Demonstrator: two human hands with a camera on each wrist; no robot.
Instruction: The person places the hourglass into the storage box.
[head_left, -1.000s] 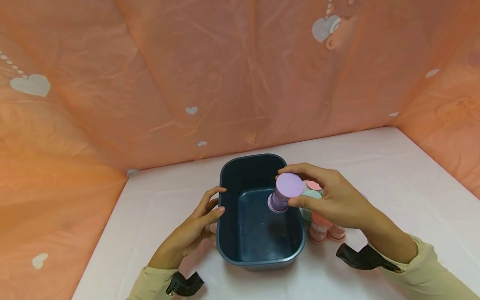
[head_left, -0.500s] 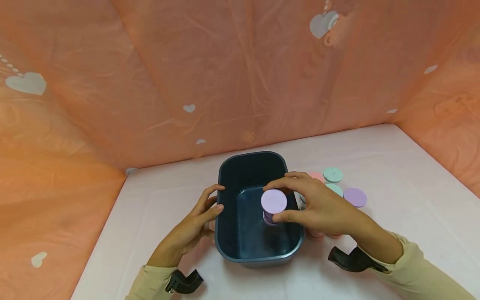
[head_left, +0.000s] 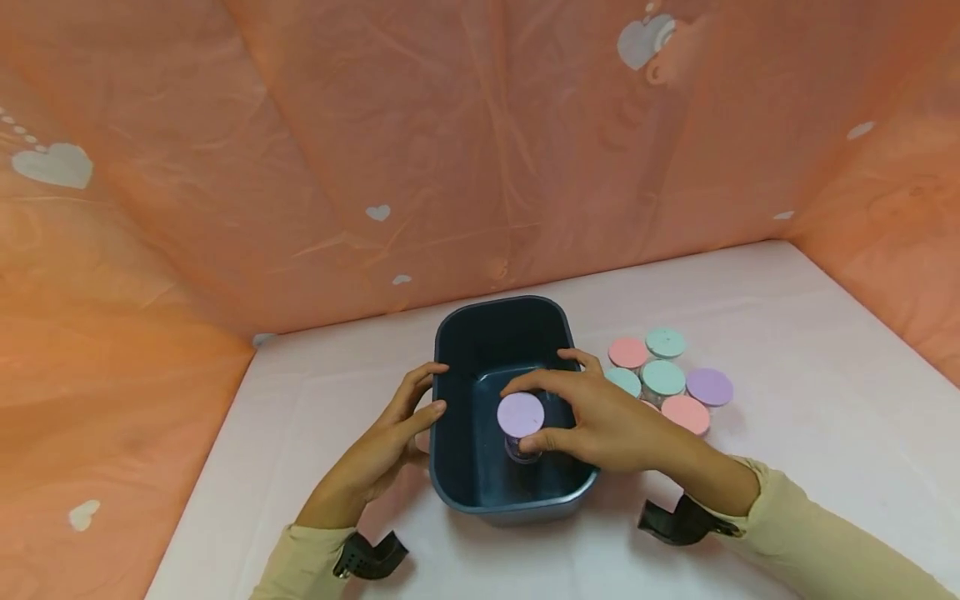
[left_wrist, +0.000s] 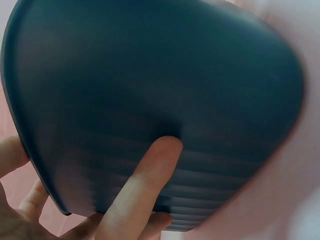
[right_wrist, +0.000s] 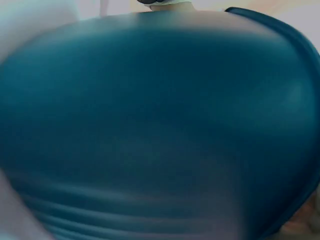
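Dark blue plastic, that tub on the pink-white table. The right hand reaches down inside it, fingers pinching a lilac-lidded jar upright, low inside the tub. The left hand rests relaxed against the tub's outer left wall, fingers straight. Six more pastel-lidded jars cluster just right of the tub.
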